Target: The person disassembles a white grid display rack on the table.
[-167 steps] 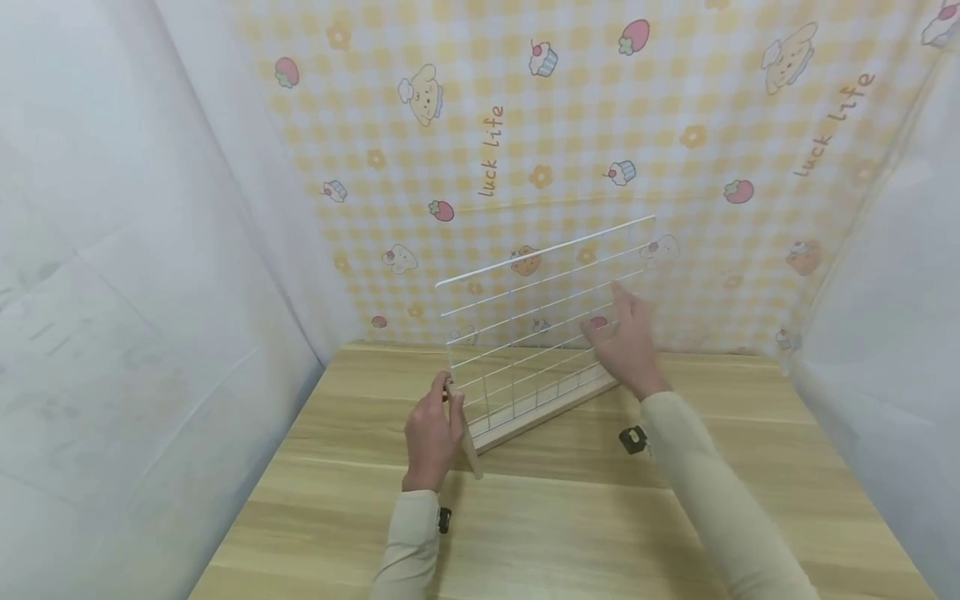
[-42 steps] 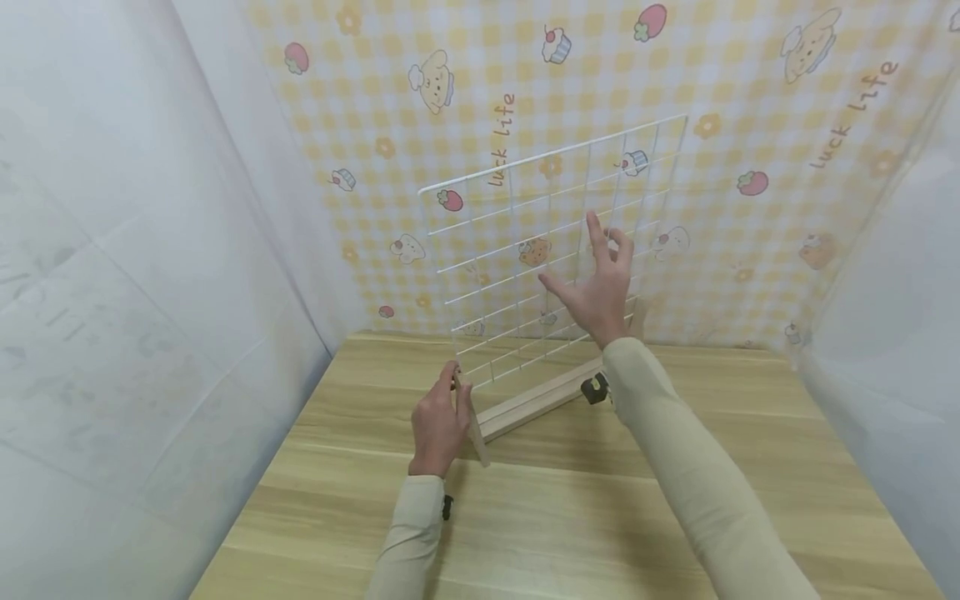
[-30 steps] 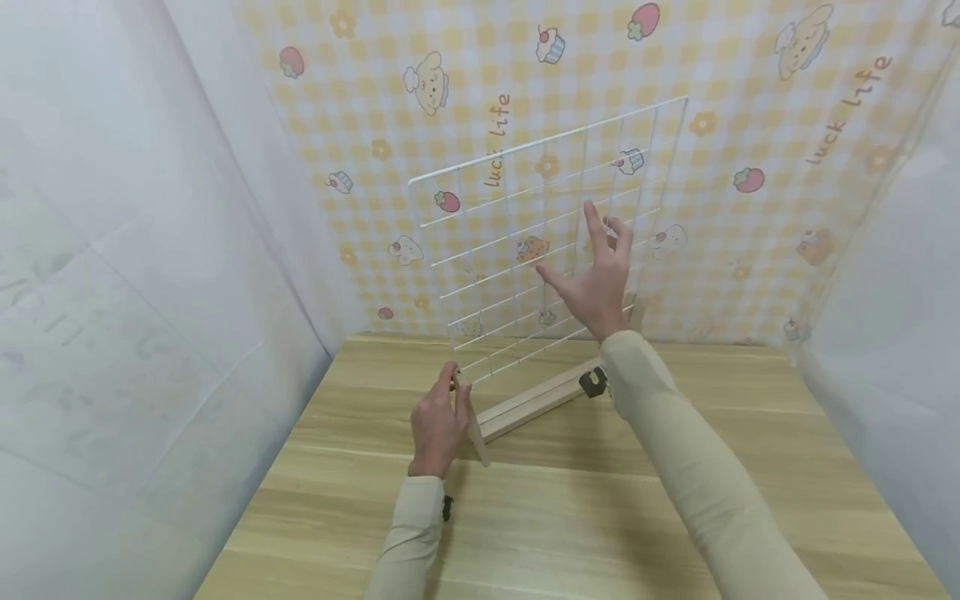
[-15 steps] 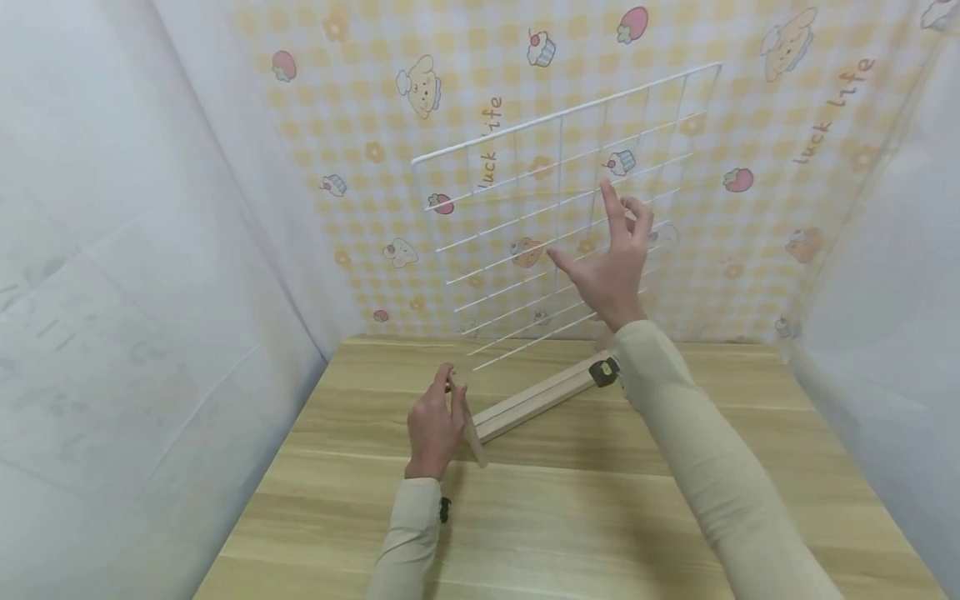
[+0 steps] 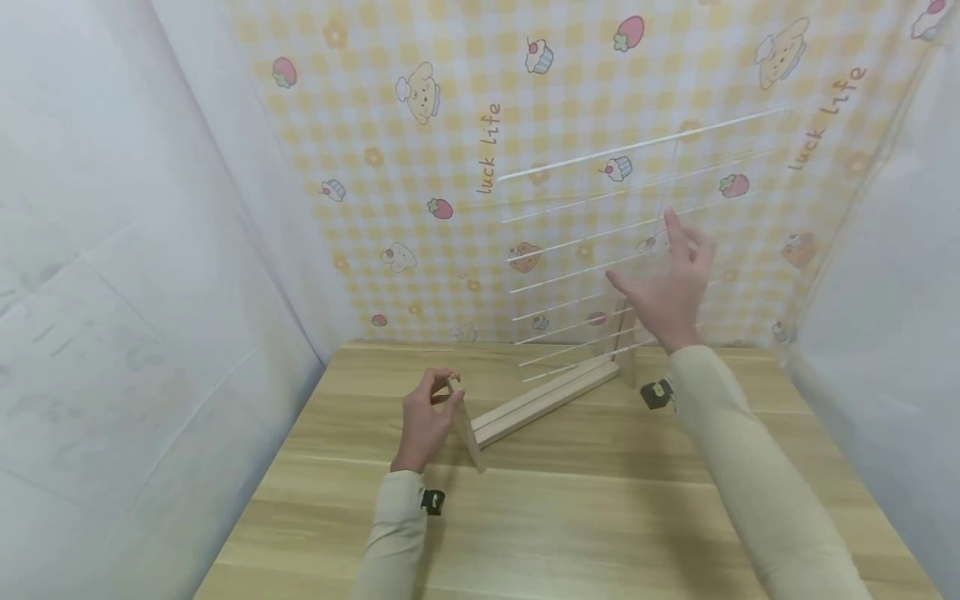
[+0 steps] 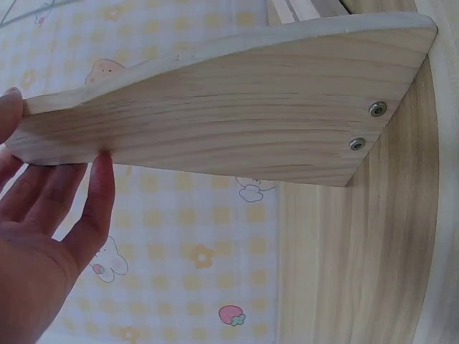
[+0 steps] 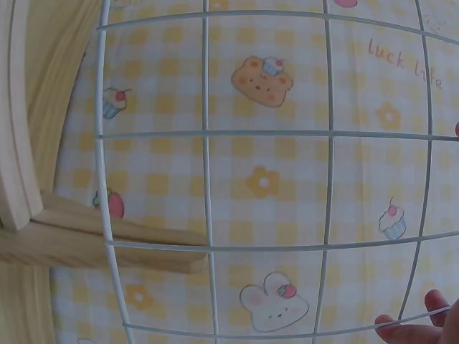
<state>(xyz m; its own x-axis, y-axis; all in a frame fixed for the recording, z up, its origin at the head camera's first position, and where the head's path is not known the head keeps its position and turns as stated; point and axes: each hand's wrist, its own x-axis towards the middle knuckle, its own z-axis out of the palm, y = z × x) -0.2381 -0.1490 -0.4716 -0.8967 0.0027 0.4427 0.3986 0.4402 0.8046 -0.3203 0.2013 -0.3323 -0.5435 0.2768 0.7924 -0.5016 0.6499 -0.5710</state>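
Note:
A white wire grid panel (image 5: pixel 600 155) is held up in the air by my right hand (image 5: pixel 671 292), tilted and blurred. In the right wrist view, its fingers (image 7: pixel 423 331) hook over a wire at the panel's edge. Below lies a light wooden stand with a grooved bar (image 5: pixel 551 403) between two upright side pieces; the grid's lower edge is apart from the groove. My left hand (image 5: pixel 423 425) pinches the top of the left side piece (image 5: pixel 467 425) between thumb and fingers. In the left wrist view, that side piece (image 6: pixel 215 107) shows two metal screws near its base.
The stand rests on a wood-grain table (image 5: pixel 570 533). Behind it hangs a yellow checked cloth (image 5: pixel 570 92) with printed cartoons. White sheeting (image 5: pixel 150 292) closes off the left, and more white sheeting (image 5: pixel 892 317) the right. Both wrists wear small black devices.
The grid panel has come up out of the stand's groove and swung to the right with my right hand. My left hand stays on the side piece, its wrist slightly shifted left.

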